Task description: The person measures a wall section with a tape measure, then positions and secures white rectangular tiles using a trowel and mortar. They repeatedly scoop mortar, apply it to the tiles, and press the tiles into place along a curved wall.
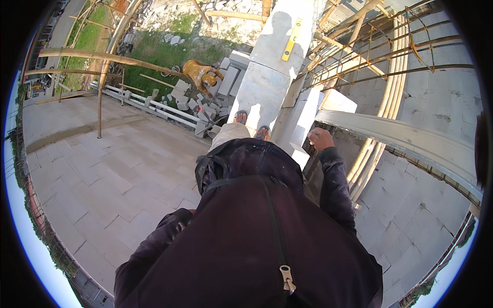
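Note:
My right hand (321, 139) hangs low at my right side, its fingers curled in and nothing visible in them. It is beside the pale block edge (304, 123) and the long grey beam (395, 131). Of my left hand (192, 211) only a sliver shows past the dark sleeve, and the jacket hides its fingers. My feet (251, 123), in sandals, stand on top of a narrow wall of large pale blocks (264, 84). Ahead of them on the wall lies a yellow spirit level (292, 40), out of reach of both hands.
Far below, left of the wall, a person in yellow (200, 74) bends over piled blocks (228, 82). Bamboo poles (115, 58) cross at left, more poles (393, 77) at right. A rusty rebar cage (395, 51) stands far right. Block walls (118, 179) drop away on both sides.

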`<state>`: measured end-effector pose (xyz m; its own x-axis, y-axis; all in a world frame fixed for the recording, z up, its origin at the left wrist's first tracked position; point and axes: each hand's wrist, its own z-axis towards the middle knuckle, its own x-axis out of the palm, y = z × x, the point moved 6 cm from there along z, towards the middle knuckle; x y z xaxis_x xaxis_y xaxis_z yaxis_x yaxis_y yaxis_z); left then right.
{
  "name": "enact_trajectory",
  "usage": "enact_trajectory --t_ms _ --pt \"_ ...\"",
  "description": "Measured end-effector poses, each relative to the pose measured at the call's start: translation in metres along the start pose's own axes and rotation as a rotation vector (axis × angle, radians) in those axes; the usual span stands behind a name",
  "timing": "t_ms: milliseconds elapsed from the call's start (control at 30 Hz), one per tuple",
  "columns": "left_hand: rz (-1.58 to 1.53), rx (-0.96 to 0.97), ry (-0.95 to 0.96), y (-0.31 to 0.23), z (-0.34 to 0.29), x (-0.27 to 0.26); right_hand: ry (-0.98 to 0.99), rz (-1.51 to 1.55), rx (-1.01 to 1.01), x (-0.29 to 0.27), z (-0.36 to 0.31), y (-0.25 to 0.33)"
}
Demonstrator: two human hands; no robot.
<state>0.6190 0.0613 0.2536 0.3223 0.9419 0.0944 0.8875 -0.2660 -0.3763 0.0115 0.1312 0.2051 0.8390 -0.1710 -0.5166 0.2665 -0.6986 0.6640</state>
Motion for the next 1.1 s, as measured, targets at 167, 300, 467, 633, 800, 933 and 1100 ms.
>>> enact_trajectory --t_ms 167,300,467,633,800,933,1100 --pt "-0.015 -0.012 -0.12 -0.006 0.026 -0.025 0.103 -0.547 -0.58 -0.039 -0.008 0.225" --pt "-0.021 -0.033 -0.197 0.003 0.025 -0.035 0.193 -0.739 -0.889 -0.033 -0.064 0.376" --pt "0.017 -0.028 -0.225 0.006 0.028 -0.051 0.079 -0.86 -1.18 -0.019 -0.126 0.458" --pt "0.115 -0.033 -0.137 0.012 0.018 -0.049 0.103 -0.987 -1.183 -0.01 -0.151 0.484" --pt "0.576 -0.415 -0.492 -0.092 -0.086 -0.149 0.224 -0.807 -1.168 0.014 -0.119 0.478" --pt "0.327 0.076 -1.595 -0.236 -0.209 -0.266 0.248 -0.906 -0.869 0.056 -0.029 0.425" --pt "0.344 1.372 -1.46 -0.492 -0.244 -0.252 0.318 -1.187 -0.484 0.109 0.022 0.383"
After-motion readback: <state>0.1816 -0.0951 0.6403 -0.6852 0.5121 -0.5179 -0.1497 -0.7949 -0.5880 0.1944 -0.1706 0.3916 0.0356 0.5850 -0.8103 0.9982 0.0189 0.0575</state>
